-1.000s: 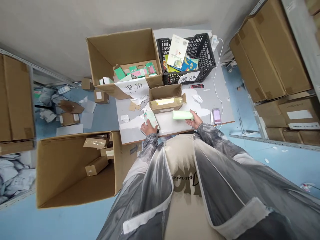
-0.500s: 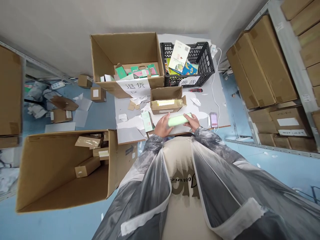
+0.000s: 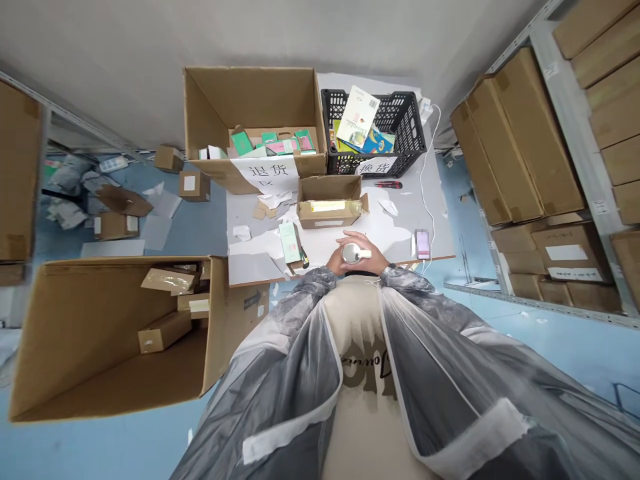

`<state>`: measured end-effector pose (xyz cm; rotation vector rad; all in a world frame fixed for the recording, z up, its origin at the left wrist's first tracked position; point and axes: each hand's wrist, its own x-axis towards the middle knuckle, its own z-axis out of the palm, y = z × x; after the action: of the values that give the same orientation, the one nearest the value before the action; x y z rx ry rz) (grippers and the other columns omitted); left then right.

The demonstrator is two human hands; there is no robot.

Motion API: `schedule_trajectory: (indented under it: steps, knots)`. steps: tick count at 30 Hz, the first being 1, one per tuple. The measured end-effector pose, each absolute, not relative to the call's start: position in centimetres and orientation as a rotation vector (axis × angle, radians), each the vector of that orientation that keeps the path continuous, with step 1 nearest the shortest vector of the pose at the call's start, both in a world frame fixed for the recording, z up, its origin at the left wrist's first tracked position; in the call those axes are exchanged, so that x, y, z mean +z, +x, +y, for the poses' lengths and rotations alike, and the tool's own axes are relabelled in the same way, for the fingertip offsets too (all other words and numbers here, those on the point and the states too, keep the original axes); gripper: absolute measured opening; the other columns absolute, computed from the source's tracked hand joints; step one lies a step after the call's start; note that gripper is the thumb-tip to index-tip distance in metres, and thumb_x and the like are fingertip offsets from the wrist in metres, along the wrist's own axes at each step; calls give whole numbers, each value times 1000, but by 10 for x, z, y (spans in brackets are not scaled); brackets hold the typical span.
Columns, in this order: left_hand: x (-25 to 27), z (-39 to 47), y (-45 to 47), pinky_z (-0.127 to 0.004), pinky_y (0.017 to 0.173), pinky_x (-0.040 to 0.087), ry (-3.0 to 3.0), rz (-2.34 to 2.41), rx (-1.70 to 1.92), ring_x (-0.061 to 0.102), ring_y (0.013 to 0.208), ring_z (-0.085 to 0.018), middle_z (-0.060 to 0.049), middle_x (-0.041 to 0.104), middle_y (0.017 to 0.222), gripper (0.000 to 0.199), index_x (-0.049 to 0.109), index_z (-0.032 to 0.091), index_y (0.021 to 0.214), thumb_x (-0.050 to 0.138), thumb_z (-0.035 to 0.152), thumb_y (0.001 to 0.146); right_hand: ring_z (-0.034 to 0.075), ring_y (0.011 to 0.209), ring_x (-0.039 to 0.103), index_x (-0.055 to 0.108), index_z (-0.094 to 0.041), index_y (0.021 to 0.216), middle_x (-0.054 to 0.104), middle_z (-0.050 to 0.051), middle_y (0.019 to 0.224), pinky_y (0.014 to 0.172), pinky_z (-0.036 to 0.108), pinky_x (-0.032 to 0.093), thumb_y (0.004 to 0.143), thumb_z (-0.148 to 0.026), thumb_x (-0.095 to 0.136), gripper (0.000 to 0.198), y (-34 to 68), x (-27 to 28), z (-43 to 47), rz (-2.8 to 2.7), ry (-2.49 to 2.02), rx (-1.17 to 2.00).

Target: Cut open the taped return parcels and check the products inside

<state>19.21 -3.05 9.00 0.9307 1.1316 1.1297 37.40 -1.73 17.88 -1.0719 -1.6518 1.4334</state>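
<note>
My left hand (image 3: 336,261) and my right hand (image 3: 374,257) are closed round a pale green bottle (image 3: 351,253) at the table's front edge. It stands upright, so I look down on its round, silvery-white top. A pale piece on the top points right, perhaps a spout or handle. The hands hide most of the bottle's body. Left of them lies a light green box (image 3: 289,241), with a dark utility knife (image 3: 305,259) by its right side. Just beyond the hands sits a small open carton (image 3: 330,220) holding something wrapped in clear plastic.
A large carton (image 3: 210,172) of green and pink boxes and a black crate (image 3: 417,143) of books stand at the back. A phone (image 3: 423,244) with a cable lies right, a red-black cutter (image 3: 389,185) behind. A tall open carton (image 3: 100,333) stands left, shelves (image 3: 555,87) right.
The bottle was lying sideways between both hands; now it is turned upright with its top towards me. My hands have come closer together round it. The view has shifted slightly.
</note>
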Motion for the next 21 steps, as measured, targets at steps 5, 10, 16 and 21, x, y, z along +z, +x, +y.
schedule_trajectory:
  steps: [5, 10, 16, 21]
  knots:
    - [89, -26, 193, -76, 138, 57, 1352, 1129, 973, 75, 154, -48, -23, 82, 153, 79, 82, 29, 150, 107, 59, 81, 46, 176, 54, 91, -37, 118, 87, 11, 145, 150, 72, 42, 69, -64, 120, 62, 387, 201, -15, -1819, -911, 1441]
    - [84, -33, 179, -74, 139, 53, 1574, 1218, 921, 71, 158, -46, -23, 79, 156, 71, 80, 25, 144, 98, 65, 88, 40, 166, 67, 86, -34, 119, 88, 9, 141, 144, 62, 54, 68, -59, 118, 64, 380, 196, -21, -1304, -1074, 1541]
    - [111, -57, 166, -62, 129, 62, 1688, 1308, 943, 70, 154, -44, -26, 71, 161, 90, 67, 21, 165, 92, 75, 97, 35, 123, 89, 69, -33, 115, 86, 4, 103, 104, 53, 79, 95, -80, 91, 55, 368, 174, -11, -247, -1336, 1638]
    - [149, -57, 172, -70, 145, 46, 1916, 1180, 925, 61, 167, -47, -23, 67, 174, 80, 74, 26, 163, 93, 70, 99, 33, 92, 87, 61, -32, 98, 80, 3, 81, 80, 47, 79, 96, -86, 83, 58, 353, 163, -20, -285, -1320, 1920]
